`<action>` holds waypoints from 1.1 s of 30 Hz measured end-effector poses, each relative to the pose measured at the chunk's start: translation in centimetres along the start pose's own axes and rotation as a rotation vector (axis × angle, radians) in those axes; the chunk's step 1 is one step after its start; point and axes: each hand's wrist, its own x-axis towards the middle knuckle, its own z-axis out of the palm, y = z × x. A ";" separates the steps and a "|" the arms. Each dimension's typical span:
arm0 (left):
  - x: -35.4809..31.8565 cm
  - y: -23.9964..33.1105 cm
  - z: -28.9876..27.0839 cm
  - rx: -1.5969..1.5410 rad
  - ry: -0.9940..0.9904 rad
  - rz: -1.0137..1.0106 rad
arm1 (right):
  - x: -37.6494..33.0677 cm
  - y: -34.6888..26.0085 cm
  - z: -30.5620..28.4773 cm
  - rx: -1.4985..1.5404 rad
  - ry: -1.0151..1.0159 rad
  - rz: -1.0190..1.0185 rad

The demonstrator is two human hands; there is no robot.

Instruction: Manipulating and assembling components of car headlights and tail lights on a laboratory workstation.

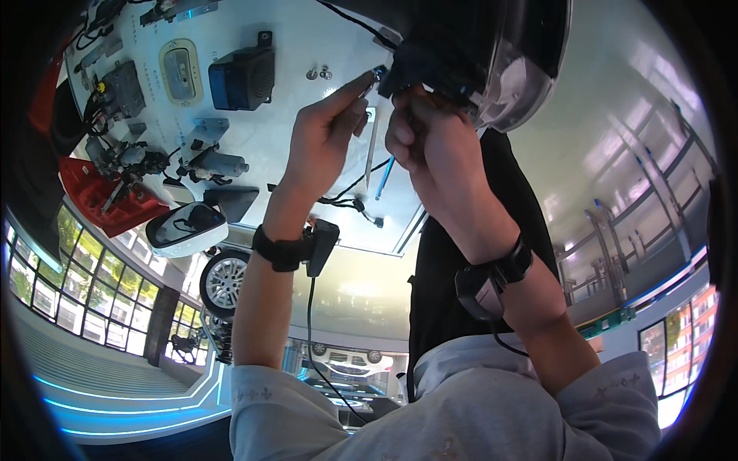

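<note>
Lowest in the frame are my pale grey sleeves, and from them both my forearms rise toward the upper middle, each with a black wrist strap; a small black box hangs off the left strap with a cable dropping from it. Above that, my left hand is pinched at thumb and forefinger on a small silvery connector at upper centre. My right hand sits just beside it, fingers curled tight onto the dark underside of a headlamp unit at the top of the frame; what exactly those fingers clamp I cannot tell. A black wire trails down below the hands. Farther off, filling the upper left, a white display board carries mounted car parts: a black horn-like block, a wing mirror and a red tail lamp at the left edge.
</note>
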 end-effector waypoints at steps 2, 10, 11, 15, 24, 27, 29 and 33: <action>0.5 -0.9 -0.7 -0.122 -0.105 -0.003 | 0.0 -0.3 0.1 -0.001 -0.036 0.039; 1.9 -3.6 -0.5 -0.370 -0.101 -0.036 | -0.2 -0.8 0.5 -0.126 -0.023 0.096; 2.2 -3.8 -0.5 -0.383 -0.086 -0.061 | -0.2 -0.8 0.6 -0.094 -0.032 0.093; 3.5 -4.5 -0.3 -0.366 -0.016 -0.103 | -0.1 -0.9 0.8 -0.040 0.027 0.101; 6.4 -5.9 0.5 -0.442 0.023 0.010 | 0.0 -1.2 0.5 -0.037 -0.021 0.155; 7.5 -6.0 0.9 -0.564 -0.002 0.038 | 0.0 -1.4 0.5 -0.068 0.006 0.193; 7.8 -6.1 0.9 -0.602 -0.019 0.018 | 0.0 -1.5 0.5 -0.012 -0.025 0.219; 8.6 -6.9 -0.1 -0.566 -0.124 0.065 | -0.1 -1.3 0.4 -0.053 0.032 0.218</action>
